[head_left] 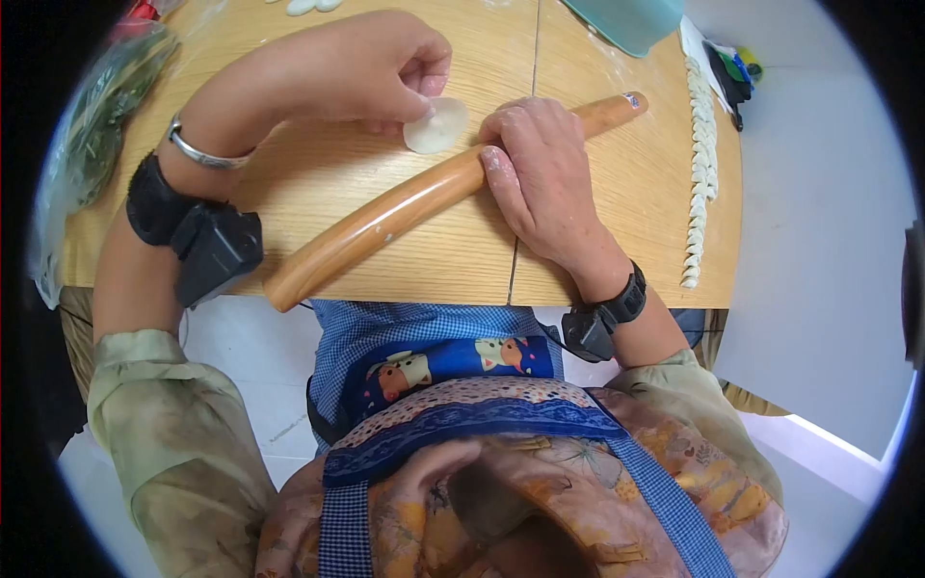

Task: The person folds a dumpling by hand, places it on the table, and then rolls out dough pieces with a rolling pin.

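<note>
My left hand (409, 72) is closed in a pinch on the edge of a thin, round, pale dough wrapper (437, 126), just above the wooden table. My right hand (544, 173) wraps over a thick brown wooden rolling pin (385, 217), which lies slantwise across the table with its near end at the front edge and its far end toward the upper right. Flour dusts the fingers of my right hand. The wrapper is beside the pin, close to my right fingertips.
A long row of overlapping pale dough pieces (698, 183) runs down the table's right side. A light blue-green container (626, 21) stands at the back. Greens in a plastic bag (120, 106) lie at the left. A few white dough pieces (306, 5) show at the top edge.
</note>
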`<state>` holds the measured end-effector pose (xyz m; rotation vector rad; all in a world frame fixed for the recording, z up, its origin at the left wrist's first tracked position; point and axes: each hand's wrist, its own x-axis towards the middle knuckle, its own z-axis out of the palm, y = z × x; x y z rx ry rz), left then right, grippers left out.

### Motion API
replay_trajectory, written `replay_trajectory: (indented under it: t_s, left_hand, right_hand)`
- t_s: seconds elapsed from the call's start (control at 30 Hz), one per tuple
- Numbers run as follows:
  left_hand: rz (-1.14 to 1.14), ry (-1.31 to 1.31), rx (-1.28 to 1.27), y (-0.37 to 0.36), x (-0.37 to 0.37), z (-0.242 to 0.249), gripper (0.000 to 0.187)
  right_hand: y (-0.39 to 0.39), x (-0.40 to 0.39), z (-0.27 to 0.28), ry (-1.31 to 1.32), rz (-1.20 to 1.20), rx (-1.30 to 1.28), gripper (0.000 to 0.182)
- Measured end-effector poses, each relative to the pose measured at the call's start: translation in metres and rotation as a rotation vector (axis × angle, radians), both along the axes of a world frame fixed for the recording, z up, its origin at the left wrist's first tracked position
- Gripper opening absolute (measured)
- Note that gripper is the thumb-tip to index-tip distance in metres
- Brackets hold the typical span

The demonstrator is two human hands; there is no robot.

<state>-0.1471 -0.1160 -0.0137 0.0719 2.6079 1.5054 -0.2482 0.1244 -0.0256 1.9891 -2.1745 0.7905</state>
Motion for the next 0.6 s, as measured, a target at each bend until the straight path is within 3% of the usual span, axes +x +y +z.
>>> replay_trajectory:
  t_s: [0.23, 0.6]
  left_hand:
    - [0.050, -0.065, -0.154, 0.004, -0.001, 0.005, 0.009]
    - [0.069, -0.007, -0.092, -0.002, -0.003, 0.000, 0.011]
  right_hand:
    - [-0.002, 0.000, 0.003, -0.011, 0.009, -0.014, 0.012]
    - [-0.060, -0.028, 0.004, -0.008, 0.015, -0.006, 0.011]
